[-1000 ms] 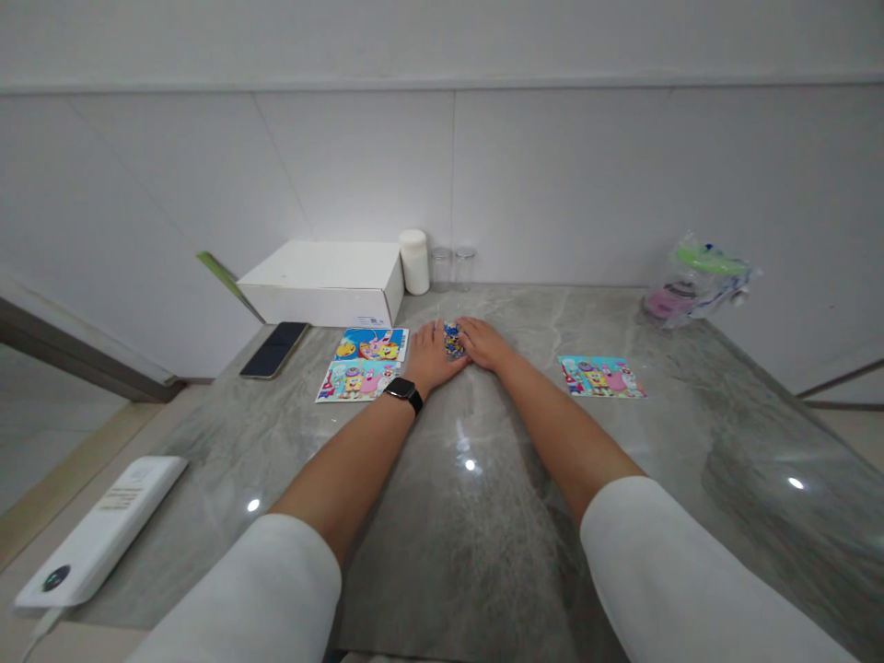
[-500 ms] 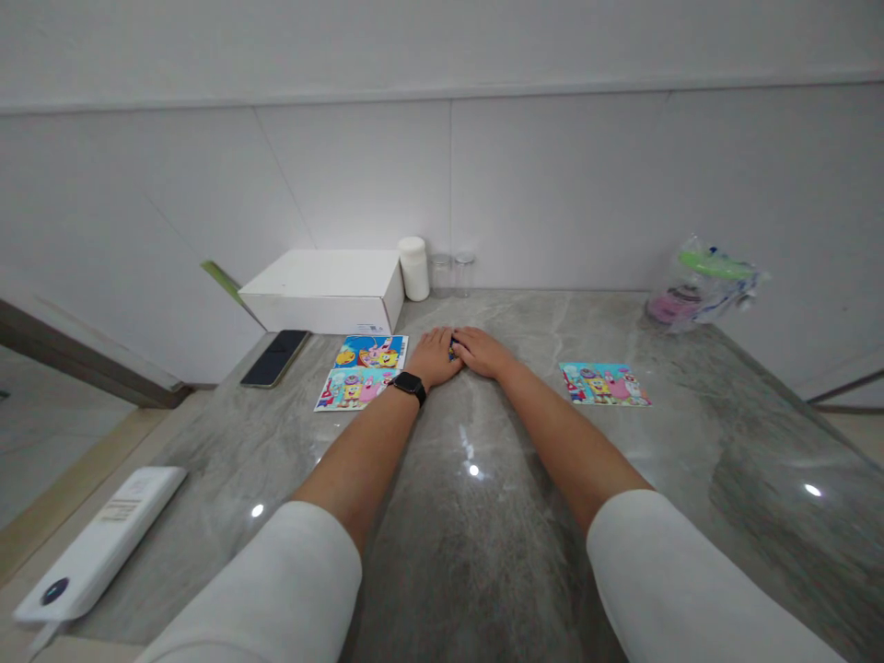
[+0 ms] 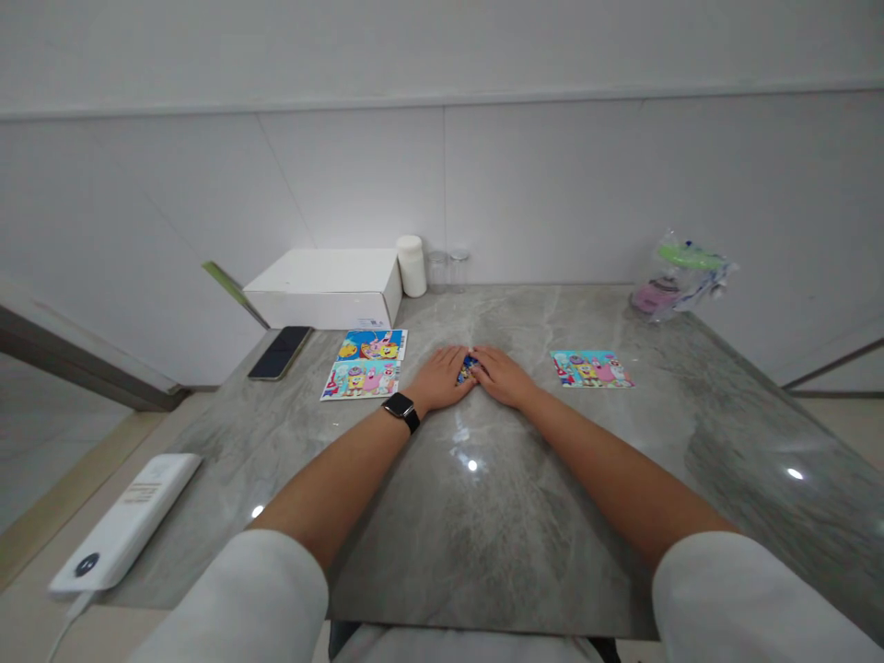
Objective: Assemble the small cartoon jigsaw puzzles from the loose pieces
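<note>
My left hand point(image 3: 442, 378) and my right hand point(image 3: 503, 375) lie side by side on the grey marble table point(image 3: 483, 516), fingers cupped over a small pile of colourful puzzle pieces point(image 3: 468, 369) that shows between them. A black watch point(image 3: 401, 410) is on my left wrist. Two cartoon picture cards point(image 3: 367, 363) lie flat just left of my left hand. A third cartoon card point(image 3: 591, 368) lies to the right of my right hand.
A white box point(image 3: 324, 287) stands at the back left, with a white jar point(image 3: 412, 265) and two clear jars point(image 3: 447, 270) beside it. A dark phone point(image 3: 280, 352) lies left of the cards. A white power bank point(image 3: 128, 521) sits at the near left edge. A plastic bag point(image 3: 677, 274) rests at the back right.
Both hands have drawn a little toward me across the table, keeping the pile of pieces between them. The pieces were covered half a second ago and peek out again now.
</note>
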Tool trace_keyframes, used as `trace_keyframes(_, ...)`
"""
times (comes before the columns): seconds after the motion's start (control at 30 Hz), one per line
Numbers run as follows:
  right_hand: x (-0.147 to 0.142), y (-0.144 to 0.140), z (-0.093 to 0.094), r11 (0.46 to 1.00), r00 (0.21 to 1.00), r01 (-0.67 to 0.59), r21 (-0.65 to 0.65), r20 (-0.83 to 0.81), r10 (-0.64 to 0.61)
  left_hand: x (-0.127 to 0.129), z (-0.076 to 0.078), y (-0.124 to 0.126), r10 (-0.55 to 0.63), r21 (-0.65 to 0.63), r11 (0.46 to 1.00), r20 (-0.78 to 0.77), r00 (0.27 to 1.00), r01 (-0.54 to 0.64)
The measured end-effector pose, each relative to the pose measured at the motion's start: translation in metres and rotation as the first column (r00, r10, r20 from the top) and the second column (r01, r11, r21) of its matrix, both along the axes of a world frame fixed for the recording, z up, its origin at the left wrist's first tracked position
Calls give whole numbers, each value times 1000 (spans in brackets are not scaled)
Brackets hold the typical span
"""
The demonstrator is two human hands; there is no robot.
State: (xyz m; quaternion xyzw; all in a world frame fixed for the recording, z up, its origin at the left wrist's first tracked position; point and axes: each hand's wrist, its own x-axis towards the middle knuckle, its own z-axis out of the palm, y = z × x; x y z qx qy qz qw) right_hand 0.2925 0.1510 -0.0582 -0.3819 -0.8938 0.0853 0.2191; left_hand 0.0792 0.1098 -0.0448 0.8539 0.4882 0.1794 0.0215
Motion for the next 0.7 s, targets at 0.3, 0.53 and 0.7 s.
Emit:
trace_keyframes(0.3,3,-9,6,994,994,112,-15,17,-112,-4,3,8,-9,-43,999,11,1000,9)
trace_keyframes(0.53,0,-9,11,985,978,165,-52,140,-156,-7,7,23,-90,-108,990,2,996,89)
trace_keyframes(0.7,-2,-6,12,984,977,167,-61,146,-156,-7,11,20,-110,-91,990,23,994,111)
